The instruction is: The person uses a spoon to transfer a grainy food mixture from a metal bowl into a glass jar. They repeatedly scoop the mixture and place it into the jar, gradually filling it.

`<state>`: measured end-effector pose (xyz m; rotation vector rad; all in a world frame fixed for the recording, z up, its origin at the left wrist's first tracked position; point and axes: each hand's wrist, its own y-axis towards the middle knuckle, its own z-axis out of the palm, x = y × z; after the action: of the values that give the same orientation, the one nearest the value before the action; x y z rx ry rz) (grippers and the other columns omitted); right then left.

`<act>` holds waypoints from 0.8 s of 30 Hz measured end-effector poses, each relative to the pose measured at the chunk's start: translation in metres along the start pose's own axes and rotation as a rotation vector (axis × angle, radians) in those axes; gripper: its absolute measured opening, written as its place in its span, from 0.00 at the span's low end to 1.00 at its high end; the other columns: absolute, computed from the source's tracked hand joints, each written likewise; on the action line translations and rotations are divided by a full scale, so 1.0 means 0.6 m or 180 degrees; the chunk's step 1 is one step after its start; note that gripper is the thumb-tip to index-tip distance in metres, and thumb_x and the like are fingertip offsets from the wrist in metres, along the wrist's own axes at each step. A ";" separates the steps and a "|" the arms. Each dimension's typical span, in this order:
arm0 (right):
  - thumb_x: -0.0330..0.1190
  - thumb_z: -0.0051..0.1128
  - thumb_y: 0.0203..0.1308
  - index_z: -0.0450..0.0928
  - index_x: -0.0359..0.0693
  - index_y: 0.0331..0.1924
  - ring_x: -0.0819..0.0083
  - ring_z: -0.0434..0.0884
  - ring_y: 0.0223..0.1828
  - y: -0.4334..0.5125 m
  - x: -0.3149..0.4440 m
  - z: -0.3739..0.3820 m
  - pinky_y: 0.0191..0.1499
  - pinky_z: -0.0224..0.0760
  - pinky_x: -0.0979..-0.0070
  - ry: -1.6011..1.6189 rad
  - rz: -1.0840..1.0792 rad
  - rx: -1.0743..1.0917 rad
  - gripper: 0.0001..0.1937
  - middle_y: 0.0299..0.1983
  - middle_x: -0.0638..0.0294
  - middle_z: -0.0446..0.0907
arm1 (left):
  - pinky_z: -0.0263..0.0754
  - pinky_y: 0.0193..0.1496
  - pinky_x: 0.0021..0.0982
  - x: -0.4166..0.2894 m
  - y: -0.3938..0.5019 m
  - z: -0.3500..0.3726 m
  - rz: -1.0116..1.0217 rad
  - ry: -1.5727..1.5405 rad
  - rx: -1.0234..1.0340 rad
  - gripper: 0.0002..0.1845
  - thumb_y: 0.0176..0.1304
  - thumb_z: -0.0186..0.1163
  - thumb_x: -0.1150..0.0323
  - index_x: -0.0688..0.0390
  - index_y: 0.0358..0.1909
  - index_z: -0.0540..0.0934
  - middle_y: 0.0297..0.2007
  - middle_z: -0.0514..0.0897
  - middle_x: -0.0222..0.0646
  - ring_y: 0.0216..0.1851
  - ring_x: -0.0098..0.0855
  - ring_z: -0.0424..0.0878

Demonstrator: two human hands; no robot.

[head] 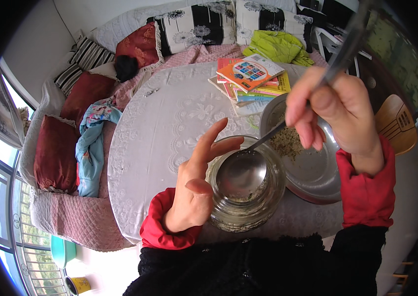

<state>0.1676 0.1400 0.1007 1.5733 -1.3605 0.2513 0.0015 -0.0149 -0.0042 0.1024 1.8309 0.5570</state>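
Note:
My right hand [336, 114] grips the long handle of a metal ladle [244, 174]. The ladle's bowl is over the mouth of a round glass jar [248, 222], and no food shows in it. Greenish-grey crumbly bits show inside the jar below the bowl. At the jar's left side is my left hand [198, 177], fingers spread and thumb near the rim; whether it touches the glass is hard to tell. To the right of the jar stands a metal basin [312, 177] with a crumbly greenish-brown mixture [286, 142] along its left side, partly behind my right hand.
A pile of books [251, 74] lies behind the basin on the tablecloth [146, 148]. A wooden chair back [397, 125] is at the right. Around the table's far and left sides runs a sofa with cushions [55, 153], a blue garment [90, 155] and a lime-green cloth [277, 46].

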 end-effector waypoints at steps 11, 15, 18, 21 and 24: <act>0.48 0.46 0.69 0.76 0.30 0.30 0.82 0.73 0.13 0.010 0.009 -0.003 0.14 0.63 0.88 0.0474 -0.0530 0.0199 0.25 0.19 0.58 0.76 | 0.76 0.53 0.38 0.000 -0.001 0.005 -0.0083 -0.0197 -0.0020 0.63 0.47 0.22 0.20 0.67 0.69 0.53 0.52 0.79 0.54 0.51 0.47 0.80; 0.46 0.48 0.68 0.77 0.29 0.31 0.81 0.74 0.14 0.018 0.013 -0.005 0.14 0.64 0.88 0.0415 -0.0265 0.0397 0.23 0.20 0.57 0.77 | 0.77 0.52 0.37 -0.004 -0.001 0.001 -0.0121 -0.0047 0.0033 0.63 0.46 0.22 0.20 0.67 0.69 0.53 0.52 0.79 0.54 0.51 0.47 0.81; 0.44 0.49 0.68 0.77 0.29 0.31 0.80 0.75 0.15 0.022 0.010 -0.006 0.14 0.65 0.88 0.0543 -0.0149 0.0490 0.22 0.20 0.57 0.77 | 0.77 0.51 0.37 -0.005 -0.002 0.000 -0.0154 -0.0041 0.0038 0.63 0.46 0.23 0.20 0.67 0.70 0.52 0.52 0.79 0.54 0.51 0.47 0.81; 0.44 0.49 0.68 0.77 0.29 0.32 0.80 0.76 0.15 0.020 0.006 -0.005 0.15 0.67 0.87 0.0570 -0.0132 0.0489 0.22 0.21 0.56 0.78 | 0.77 0.52 0.37 -0.003 -0.003 0.003 -0.0142 -0.0141 -0.0002 0.63 0.46 0.23 0.20 0.67 0.70 0.53 0.52 0.79 0.54 0.51 0.46 0.81; 0.45 0.49 0.68 0.78 0.30 0.31 0.79 0.77 0.16 0.012 0.004 -0.006 0.16 0.68 0.87 0.0514 -0.0201 0.0472 0.22 0.22 0.56 0.79 | 0.76 0.53 0.38 0.001 -0.001 0.005 -0.0063 -0.0184 -0.0029 0.62 0.47 0.22 0.20 0.67 0.70 0.53 0.51 0.79 0.54 0.51 0.47 0.81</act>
<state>0.1641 0.1424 0.1076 1.6773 -1.1874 0.4395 0.0040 -0.0140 -0.0057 0.0933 1.7713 0.5431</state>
